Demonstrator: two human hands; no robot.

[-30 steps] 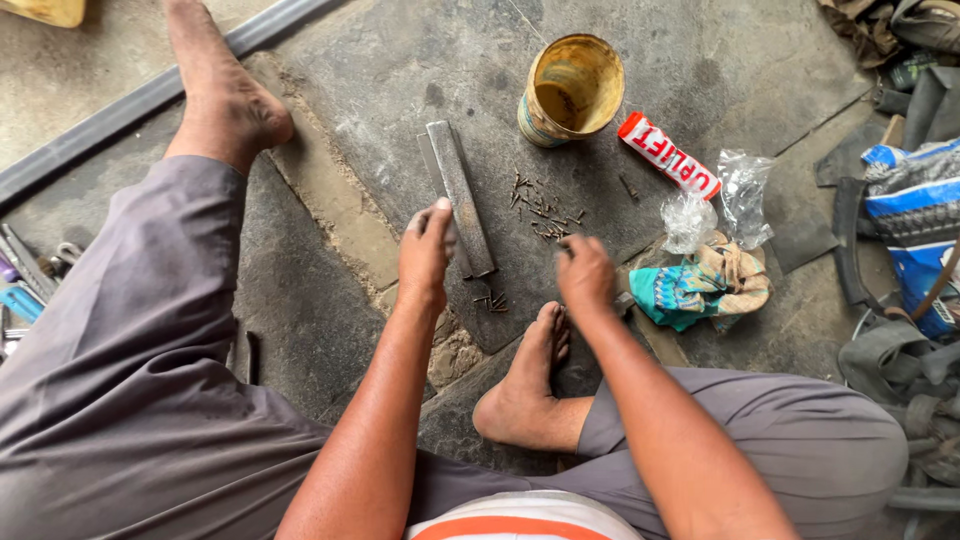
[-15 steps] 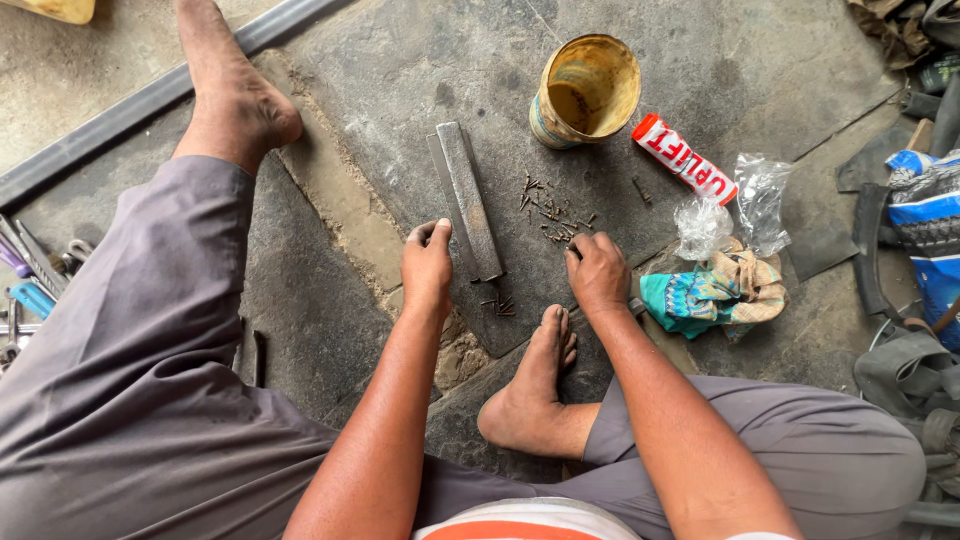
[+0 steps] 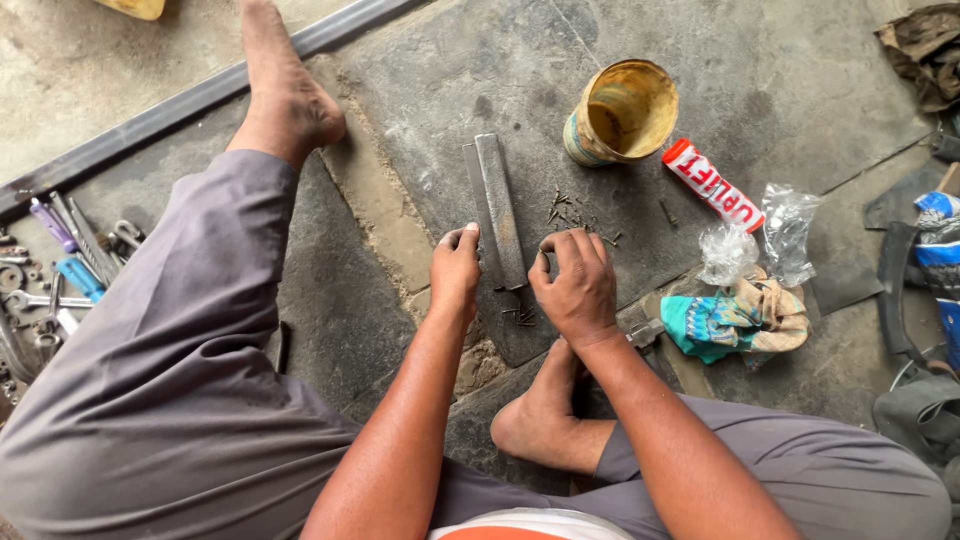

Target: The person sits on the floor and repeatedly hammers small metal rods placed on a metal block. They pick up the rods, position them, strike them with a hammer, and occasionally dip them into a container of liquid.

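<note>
A flat grey metal bar [image 3: 497,205] lies on a dark rubber sheet [image 3: 760,80] on the floor in front of me. My left hand [image 3: 455,272] rests against the bar's near left edge, thumb and forefinger pinched together. What they pinch is too small to make out. My right hand [image 3: 577,285] is at the bar's near right side, fingers curled inward. Small dark nails lie scattered right of the bar [image 3: 570,208], and a few more [image 3: 520,316] lie between my hands. My bare right foot [image 3: 540,415] is tucked under my wrists.
A dirty yellow tin can [image 3: 622,110] stands beyond the nails, with a red-and-white tube [image 3: 712,185] beside it. Clear plastic bags [image 3: 790,225] and a teal patterned cloth [image 3: 735,315] lie at the right. Spanners and tools [image 3: 60,270] lie at far left. My left foot [image 3: 285,95] reaches toward a metal rail [image 3: 150,120].
My right hand has moved left, from the scattered nails to the bar's near end. My left hand has shifted up against the bar. The view has drawn closer.
</note>
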